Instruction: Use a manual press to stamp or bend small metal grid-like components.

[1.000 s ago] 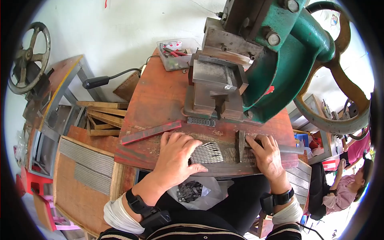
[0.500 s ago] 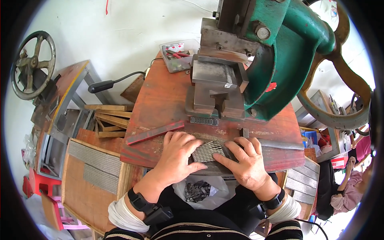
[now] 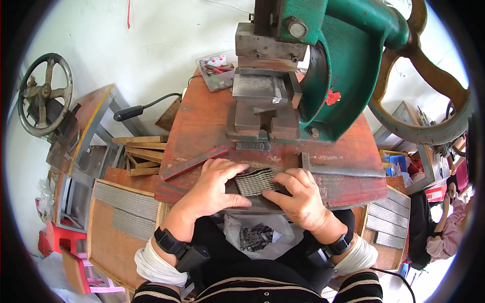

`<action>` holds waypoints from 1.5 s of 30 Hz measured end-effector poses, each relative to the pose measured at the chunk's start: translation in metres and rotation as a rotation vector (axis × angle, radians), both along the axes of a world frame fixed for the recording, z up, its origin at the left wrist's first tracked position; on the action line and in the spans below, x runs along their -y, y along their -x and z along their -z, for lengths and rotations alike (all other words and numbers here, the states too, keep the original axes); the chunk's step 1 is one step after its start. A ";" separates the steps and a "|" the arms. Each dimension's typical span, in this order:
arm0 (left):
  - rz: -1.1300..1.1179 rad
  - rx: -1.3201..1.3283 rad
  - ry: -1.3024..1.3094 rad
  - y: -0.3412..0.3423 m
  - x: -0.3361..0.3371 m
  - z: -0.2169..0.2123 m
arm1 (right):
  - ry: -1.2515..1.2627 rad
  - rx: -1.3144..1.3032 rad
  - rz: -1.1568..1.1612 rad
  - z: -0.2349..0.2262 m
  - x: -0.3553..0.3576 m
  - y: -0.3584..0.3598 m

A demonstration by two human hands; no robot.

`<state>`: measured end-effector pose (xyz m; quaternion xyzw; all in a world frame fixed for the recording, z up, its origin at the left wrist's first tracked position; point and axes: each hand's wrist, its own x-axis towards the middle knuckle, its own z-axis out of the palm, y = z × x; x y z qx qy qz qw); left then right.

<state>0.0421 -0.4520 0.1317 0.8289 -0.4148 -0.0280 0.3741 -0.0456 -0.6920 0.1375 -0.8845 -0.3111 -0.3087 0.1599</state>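
Observation:
A grey block of small metal pieces in close rows (image 3: 256, 182) lies near the front edge of the wooden table, between my two hands. My left hand (image 3: 212, 185) curves around its left side, fingertips at the far corner and thumb by the near corner. On the right side, my right hand (image 3: 301, 198) grips the block's edge, its thumb along the near right corner and its fingers bent. A short dark toothed metal strip (image 3: 253, 146) lies beyond the block, at the foot of the green press (image 3: 348, 70).
A red bar (image 3: 194, 163) lies left on the table (image 3: 194, 123); a long metal bar (image 3: 346, 171) lies right. A bag of metal bits (image 3: 257, 237) hangs below the edge. Trays of metal rows (image 3: 132, 212) flank the table. Another person (image 3: 452, 230) sits far right.
The block's rows, fanned unevenly at the right before, now sit more evenly together. My hands stay around it, with small finger shifts. The whole view has shifted slightly.

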 end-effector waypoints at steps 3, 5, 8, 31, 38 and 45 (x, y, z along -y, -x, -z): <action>-0.003 0.036 0.012 0.001 0.003 0.001 | -0.033 -0.022 -0.026 0.005 0.002 0.001; -0.051 0.119 -0.064 0.007 0.012 -0.006 | -0.089 -0.049 -0.014 0.012 0.003 0.000; -0.146 0.353 -0.094 0.012 0.030 -0.013 | -0.217 -0.090 0.018 0.010 -0.002 -0.004; 0.283 -1.420 1.375 0.020 0.036 0.004 | -0.466 0.066 0.150 0.009 0.011 0.008; 0.321 -1.521 1.438 0.027 0.035 0.010 | -0.470 0.027 0.157 0.008 0.006 0.008; 0.332 -1.569 1.419 0.043 0.031 0.005 | -0.488 0.026 0.151 0.010 0.008 0.005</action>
